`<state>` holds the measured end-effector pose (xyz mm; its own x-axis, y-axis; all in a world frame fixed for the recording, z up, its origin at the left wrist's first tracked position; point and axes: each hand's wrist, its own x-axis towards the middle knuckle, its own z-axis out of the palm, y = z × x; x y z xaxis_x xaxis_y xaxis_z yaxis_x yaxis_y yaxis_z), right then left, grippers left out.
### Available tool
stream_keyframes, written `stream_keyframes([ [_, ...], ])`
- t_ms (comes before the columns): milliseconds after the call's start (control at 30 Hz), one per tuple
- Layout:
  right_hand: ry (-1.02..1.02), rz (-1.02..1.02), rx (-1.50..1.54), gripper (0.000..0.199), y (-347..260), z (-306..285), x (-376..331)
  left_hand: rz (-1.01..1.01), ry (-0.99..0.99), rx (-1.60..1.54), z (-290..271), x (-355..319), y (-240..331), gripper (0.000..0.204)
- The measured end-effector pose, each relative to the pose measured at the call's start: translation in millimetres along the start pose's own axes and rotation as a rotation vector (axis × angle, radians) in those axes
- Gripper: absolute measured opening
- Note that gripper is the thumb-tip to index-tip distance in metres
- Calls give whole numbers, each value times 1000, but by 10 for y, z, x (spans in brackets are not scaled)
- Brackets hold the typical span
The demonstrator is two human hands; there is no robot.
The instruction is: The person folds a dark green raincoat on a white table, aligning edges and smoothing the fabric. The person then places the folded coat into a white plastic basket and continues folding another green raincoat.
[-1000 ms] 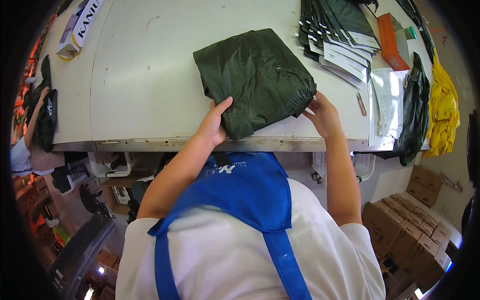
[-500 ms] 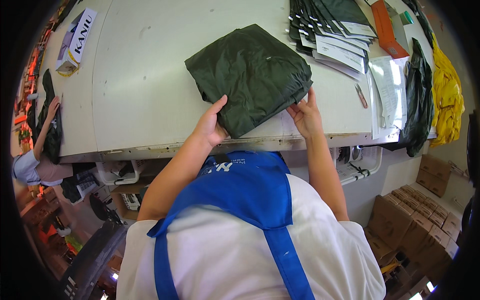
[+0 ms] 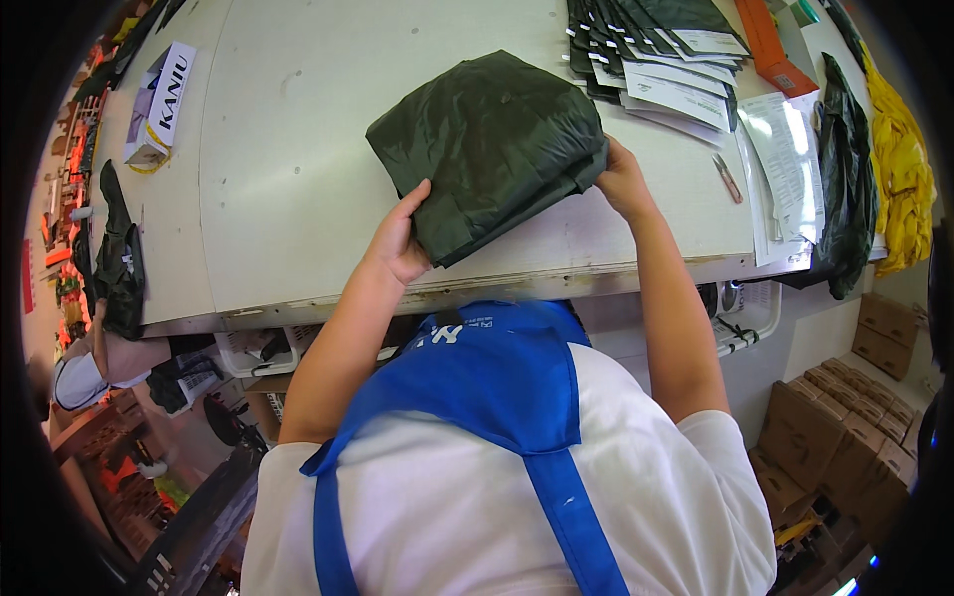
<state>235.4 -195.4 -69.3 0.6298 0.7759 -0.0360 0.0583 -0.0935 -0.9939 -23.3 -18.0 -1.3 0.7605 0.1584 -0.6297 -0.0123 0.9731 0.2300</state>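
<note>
A folded bundle of dark green, slightly shiny fabric (image 3: 492,149) is held tilted over the near part of the white table. My left hand (image 3: 402,238) grips its lower left corner, thumb on top and fingers partly beneath. At the right edge my right hand (image 3: 621,179) has hold of the bundle, its fingertips hidden behind the fabric. Whether the underside touches the table cannot be made out.
Dark green folded pieces with white cards (image 3: 676,89) lie stacked at the far right, beside an orange box (image 3: 770,50). Nearer are a small cutter (image 3: 727,179) and paper sheets (image 3: 780,179). Yellow fabric (image 3: 899,169) hangs right. A white box (image 3: 164,104) and a co-worker (image 3: 84,372) are left.
My right hand has moved up along the bundle's right edge and closed on it. The bundle's right side has shifted and bulges more. The co-worker's arm has drawn back lower.
</note>
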Motion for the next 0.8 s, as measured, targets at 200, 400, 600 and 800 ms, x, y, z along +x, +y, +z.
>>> stream_keyframes([
  [200,218,-203,-364,36,290,307,-131,-19,187,143,-108,-1,-19,51],
  [400,46,-203,-647,37,256,362,-357,42,204,69,-347,22,-164,55],
  [600,-295,261,-44,42,39,-206,-355,145,305,252,-427,53,-219,63],
  [800,-38,560,83,73,-671,185,4,173,369,396,-528,114,-215,72],
])
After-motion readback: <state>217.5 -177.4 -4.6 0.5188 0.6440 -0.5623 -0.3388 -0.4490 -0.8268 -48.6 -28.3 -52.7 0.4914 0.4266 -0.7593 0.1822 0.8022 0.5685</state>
